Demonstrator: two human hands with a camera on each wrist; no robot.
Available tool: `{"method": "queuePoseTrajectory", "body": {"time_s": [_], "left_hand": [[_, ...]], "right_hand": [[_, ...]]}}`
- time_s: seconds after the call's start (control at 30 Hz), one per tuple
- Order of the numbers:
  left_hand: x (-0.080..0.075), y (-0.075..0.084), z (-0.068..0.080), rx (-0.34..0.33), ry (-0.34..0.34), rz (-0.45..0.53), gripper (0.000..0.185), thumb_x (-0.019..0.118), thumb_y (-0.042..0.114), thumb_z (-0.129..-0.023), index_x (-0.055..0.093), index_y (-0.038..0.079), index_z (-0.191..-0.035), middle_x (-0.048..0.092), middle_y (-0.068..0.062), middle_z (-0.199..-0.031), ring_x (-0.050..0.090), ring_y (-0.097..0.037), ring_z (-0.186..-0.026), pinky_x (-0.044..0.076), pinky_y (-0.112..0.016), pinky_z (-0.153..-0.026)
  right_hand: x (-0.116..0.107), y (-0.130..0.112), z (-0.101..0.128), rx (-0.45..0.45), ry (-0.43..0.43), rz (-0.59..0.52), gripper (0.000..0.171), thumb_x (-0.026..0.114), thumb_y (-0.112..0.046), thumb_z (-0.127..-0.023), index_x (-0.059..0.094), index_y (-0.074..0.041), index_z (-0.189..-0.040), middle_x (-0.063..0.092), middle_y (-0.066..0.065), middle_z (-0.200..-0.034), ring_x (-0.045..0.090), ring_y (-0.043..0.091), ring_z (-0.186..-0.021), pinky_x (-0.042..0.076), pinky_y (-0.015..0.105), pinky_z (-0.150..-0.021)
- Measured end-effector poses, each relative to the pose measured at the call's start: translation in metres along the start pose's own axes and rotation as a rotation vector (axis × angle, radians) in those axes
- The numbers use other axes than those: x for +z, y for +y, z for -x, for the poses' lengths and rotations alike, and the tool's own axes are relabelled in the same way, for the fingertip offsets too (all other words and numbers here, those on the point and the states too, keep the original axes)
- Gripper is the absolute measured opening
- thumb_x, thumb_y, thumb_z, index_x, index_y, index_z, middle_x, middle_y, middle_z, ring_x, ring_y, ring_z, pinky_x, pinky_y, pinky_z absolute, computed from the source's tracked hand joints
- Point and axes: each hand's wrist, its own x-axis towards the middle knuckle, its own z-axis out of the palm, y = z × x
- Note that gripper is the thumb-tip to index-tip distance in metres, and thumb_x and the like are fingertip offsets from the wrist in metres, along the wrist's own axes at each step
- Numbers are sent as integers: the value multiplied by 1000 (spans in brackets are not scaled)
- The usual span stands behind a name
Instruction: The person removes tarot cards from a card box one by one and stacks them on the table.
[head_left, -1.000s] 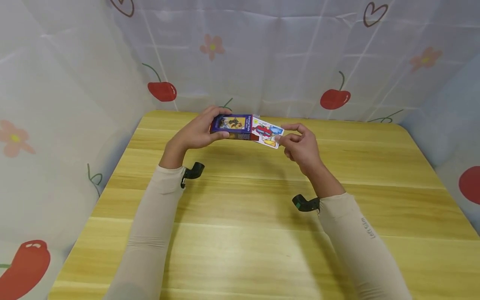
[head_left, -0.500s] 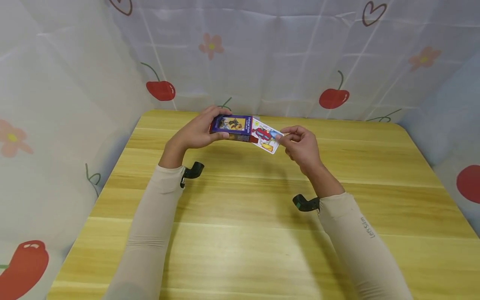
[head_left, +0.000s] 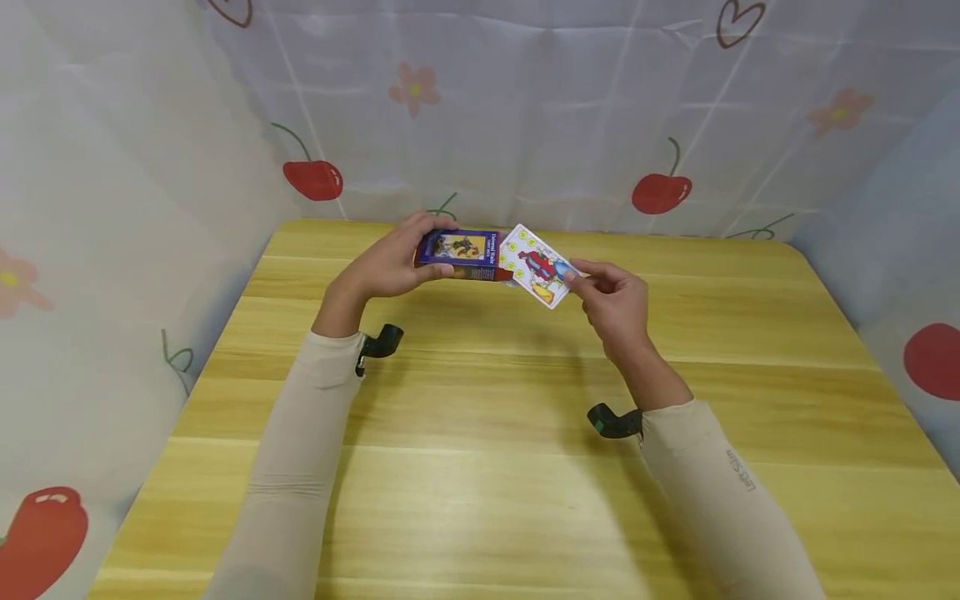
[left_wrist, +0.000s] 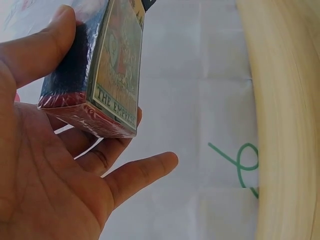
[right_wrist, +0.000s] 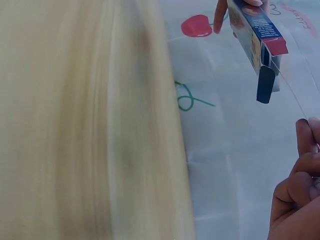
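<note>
My left hand (head_left: 390,258) grips a purple-blue tarot card box (head_left: 467,248) above the far side of the table, thumb on the near side and fingers over the back. In the left wrist view, "THE EMPRESS" is printed on a side panel of the box (left_wrist: 117,65). Between thumb and fingers, my right hand (head_left: 618,308) pinches a tarot card (head_left: 528,258) with a red figure and yellow discs. The tilted card overlaps the right end of the box. From the right wrist, the box's end flap (right_wrist: 266,84) hangs open and the card (right_wrist: 292,92) appears edge-on.
A wood-grain table (head_left: 480,467) lies under both arms. Behind it hangs a pale curtain (head_left: 517,108) with cherries and flowers, close to the far edge. Black wrist cameras stick out at the left cuff (head_left: 333,358) and the right cuff (head_left: 667,421).
The right hand has drawn the card farther out of the box and tilted it, so more of its face shows. The left hand keeps its grip on the box.
</note>
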Motion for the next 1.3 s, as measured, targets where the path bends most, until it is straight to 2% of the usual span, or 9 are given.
{"method": "queuePoseTrajectory", "body": {"time_s": [0.23, 0.33, 0.53, 0.7, 0.83, 0.9, 1.3], "left_hand": [[-4, 2, 5, -22, -2, 0, 62, 71, 30, -92, 43, 12, -144, 43, -13, -143, 45, -29, -122, 38, -50, -108], [-6, 2, 8, -28, -1, -4, 61, 71, 29, -91, 44, 12, -144, 43, -12, -142, 45, -28, -121, 38, -50, -108], [-8, 2, 8, -29, 4, -9, 61, 71, 28, -91, 44, 12, -144, 44, -13, -140, 45, -28, -121, 38, -50, -107], [-9, 2, 8, -22, 6, -9, 62, 71, 29, -91, 44, 11, -144, 46, -13, -139, 45, -29, -120, 37, -50, -107], [-7, 1, 8, -23, 7, -5, 62, 71, 29, -92, 44, 11, -144, 45, -13, -139, 44, -29, -120, 37, -50, -106], [-5, 0, 7, -20, 8, -3, 62, 71, 29, -92, 44, 11, -144, 45, -13, -138, 44, -29, -120, 38, -50, -106], [-3, 3, 5, -16, 10, 5, 62, 71, 29, -92, 44, 10, -144, 45, -12, -138, 44, -28, -120, 37, -50, -107]], "right_hand": [[-8, 7, 13, 14, 130, -130, 28, 77, -17, -86, 74, -2, -110, 69, -5, -71, 38, 7, -46, 27, 18, -42], [-14, 11, 15, 36, 204, -172, 24, 77, -15, -86, 74, -2, -106, 70, -4, -68, 42, 6, -43, 29, 17, -40], [-30, 26, 12, 115, 344, -177, 14, 74, -10, -87, 71, -4, -99, 69, -2, -67, 44, 5, -42, 30, 17, -40], [-39, 41, 5, 225, 407, -40, 13, 69, -10, -89, 66, -6, -102, 59, -4, -65, 41, 4, -45, 34, 18, -43], [-45, 49, 1, 311, 407, 76, 17, 66, -12, -91, 65, -6, -107, 54, -4, -68, 40, 4, -47, 34, 19, -45], [-47, 53, -1, 336, 397, 117, 20, 65, -13, -92, 66, -5, -110, 55, -3, -71, 41, 5, -48, 34, 20, -45], [-56, 63, -9, 431, 352, 428, 32, 62, -24, -93, 66, -7, -119, 56, 1, -96, 53, 12, -78, 44, 21, -59]]}}
